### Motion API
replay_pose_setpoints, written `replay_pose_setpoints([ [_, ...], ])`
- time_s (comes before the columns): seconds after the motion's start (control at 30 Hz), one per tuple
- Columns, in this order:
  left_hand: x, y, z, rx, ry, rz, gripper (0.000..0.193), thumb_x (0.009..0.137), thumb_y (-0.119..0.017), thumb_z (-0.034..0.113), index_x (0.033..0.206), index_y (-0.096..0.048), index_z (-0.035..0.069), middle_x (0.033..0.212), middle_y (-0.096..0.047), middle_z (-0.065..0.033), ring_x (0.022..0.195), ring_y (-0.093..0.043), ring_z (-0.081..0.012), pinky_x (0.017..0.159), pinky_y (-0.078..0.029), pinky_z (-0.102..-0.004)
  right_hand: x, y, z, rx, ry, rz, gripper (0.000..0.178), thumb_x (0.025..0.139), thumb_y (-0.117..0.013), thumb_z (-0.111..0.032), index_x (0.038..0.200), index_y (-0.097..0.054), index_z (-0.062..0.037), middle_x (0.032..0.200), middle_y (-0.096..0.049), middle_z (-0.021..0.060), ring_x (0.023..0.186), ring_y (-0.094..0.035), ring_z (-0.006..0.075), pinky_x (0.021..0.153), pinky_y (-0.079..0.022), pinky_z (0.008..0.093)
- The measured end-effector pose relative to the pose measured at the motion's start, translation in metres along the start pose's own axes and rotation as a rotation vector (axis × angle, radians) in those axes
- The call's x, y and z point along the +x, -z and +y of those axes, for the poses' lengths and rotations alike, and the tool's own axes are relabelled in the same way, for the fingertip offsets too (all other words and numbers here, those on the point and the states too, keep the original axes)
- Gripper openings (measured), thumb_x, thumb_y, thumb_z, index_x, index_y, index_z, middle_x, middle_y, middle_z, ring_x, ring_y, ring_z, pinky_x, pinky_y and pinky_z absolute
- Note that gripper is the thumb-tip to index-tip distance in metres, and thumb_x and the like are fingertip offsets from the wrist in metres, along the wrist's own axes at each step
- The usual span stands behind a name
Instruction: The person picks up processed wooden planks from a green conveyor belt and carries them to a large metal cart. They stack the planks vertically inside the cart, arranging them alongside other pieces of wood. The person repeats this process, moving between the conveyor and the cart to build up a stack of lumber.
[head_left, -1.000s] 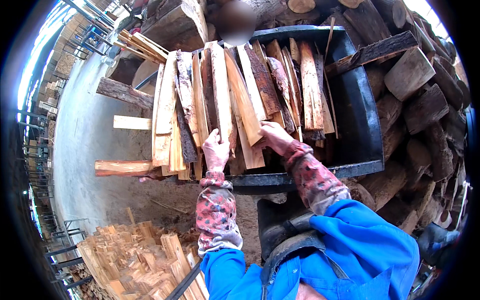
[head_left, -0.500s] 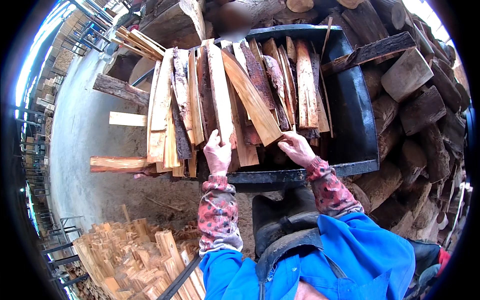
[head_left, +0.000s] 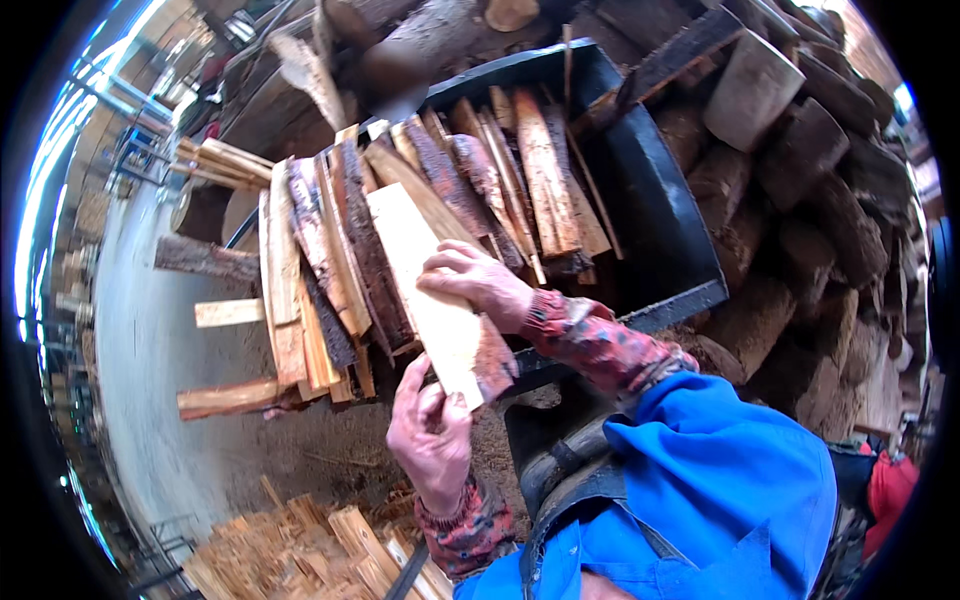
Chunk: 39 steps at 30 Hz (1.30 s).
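A wide, pale piece of split firewood (head_left: 425,265) with bark along its lower right edge is held slantwise above the other wood. My right hand (head_left: 483,285) lies across its middle, fingers over the upper face, closed on it. At the near end, my left hand (head_left: 432,438) has curled fingers, with the index finger and thumb pinching the left edge and corner. Beneath and beside it, several split firewood pieces (head_left: 545,170), some with dark bark, lie side by side over a black metal trough (head_left: 665,170). The held piece hides part of the trough's near rim.
On the left, a bark-covered slab (head_left: 205,258) and a shorter board (head_left: 230,313) stick out over the concrete floor (head_left: 150,400). Large logs (head_left: 830,255) are stacked on the right. A heap of split wood (head_left: 280,550) lies at the lower left.
The pale firewood piece has been drawn toward me and lifted off the row. My right hand has left the neighbouring slanted piece and moved left onto this one. The head view has shifted.
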<state>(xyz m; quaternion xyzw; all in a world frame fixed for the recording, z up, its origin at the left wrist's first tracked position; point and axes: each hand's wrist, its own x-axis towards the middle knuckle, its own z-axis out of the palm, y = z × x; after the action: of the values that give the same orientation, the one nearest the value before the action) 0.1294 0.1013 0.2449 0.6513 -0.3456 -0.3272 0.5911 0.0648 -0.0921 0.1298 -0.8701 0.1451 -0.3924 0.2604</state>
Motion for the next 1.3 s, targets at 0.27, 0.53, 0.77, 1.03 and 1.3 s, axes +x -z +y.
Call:
replay_pose_setpoints([
  [0.27, -0.011, -0.004, -0.034, -0.132, -0.054, 0.080, 0.046, 0.095, -0.064, 0.019, 0.129, -0.048, -0.008, 0.098, -0.071, -0.0168, 0.078, -0.067, -0.0145, 0.063, -0.052, -0.0242, 0.026, 0.089, -0.005, 0.792, -0.392, 0.223, 0.040, 0.077, -0.078, -0.015, 0.114, -0.067, -0.0030, 0.112, -0.067, 0.0082, 0.105, -0.063, 0.0217, 0.092, -0.052, 0.0359],
  [0.53, -0.044, -0.015, -0.128, -0.163, 0.340, -0.034, 0.030, 0.093, -0.064, 0.006, 0.119, -0.055, -0.007, 0.096, -0.071, -0.0179, 0.077, -0.068, -0.0158, 0.062, -0.055, -0.0239, -0.038, 0.304, 0.020, 0.180, -0.511, 0.600, 0.021, 0.090, -0.067, -0.008, 0.109, -0.069, -0.0001, 0.107, -0.071, 0.0083, 0.092, -0.069, 0.0155, 0.063, -0.058, 0.0268],
  [0.77, -0.055, -0.036, -0.184, -0.176, 0.514, -0.142, 0.028, 0.092, -0.065, 0.005, 0.117, -0.057, -0.005, 0.095, -0.071, -0.0160, 0.076, -0.068, -0.0148, 0.062, -0.054, -0.0239, -0.134, 0.388, 0.051, -0.047, -0.859, 0.698, 0.029, 0.087, -0.072, -0.017, 0.109, -0.068, 0.0008, 0.101, -0.071, 0.0071, 0.081, -0.069, 0.0154, 0.053, -0.055, 0.0271],
  [1.03, -0.043, -0.073, -0.200, -0.128, 0.549, -0.248, 0.031, 0.093, -0.066, 0.008, 0.119, -0.055, -0.004, 0.097, -0.071, -0.0146, 0.077, -0.068, -0.0134, 0.063, -0.054, -0.0235, -0.202, 0.342, 0.103, 0.108, -1.032, 0.792, 0.028, 0.083, -0.078, -0.019, 0.103, -0.070, -0.0023, 0.095, -0.071, 0.0034, 0.078, -0.067, 0.0131, 0.051, -0.054, 0.0282],
  [1.3, -0.076, -0.077, -0.231, -0.168, 0.650, -0.109, 0.030, 0.091, -0.067, 0.008, 0.117, -0.055, -0.003, 0.093, -0.070, -0.0092, 0.076, -0.065, -0.0110, 0.061, -0.053, -0.0233, -0.233, 0.330, 0.129, 0.077, -1.116, 0.833, 0.043, 0.086, -0.075, -0.026, 0.115, -0.065, 0.0040, 0.111, -0.067, 0.0076, 0.096, -0.064, 0.0170, 0.085, -0.053, 0.0322],
])
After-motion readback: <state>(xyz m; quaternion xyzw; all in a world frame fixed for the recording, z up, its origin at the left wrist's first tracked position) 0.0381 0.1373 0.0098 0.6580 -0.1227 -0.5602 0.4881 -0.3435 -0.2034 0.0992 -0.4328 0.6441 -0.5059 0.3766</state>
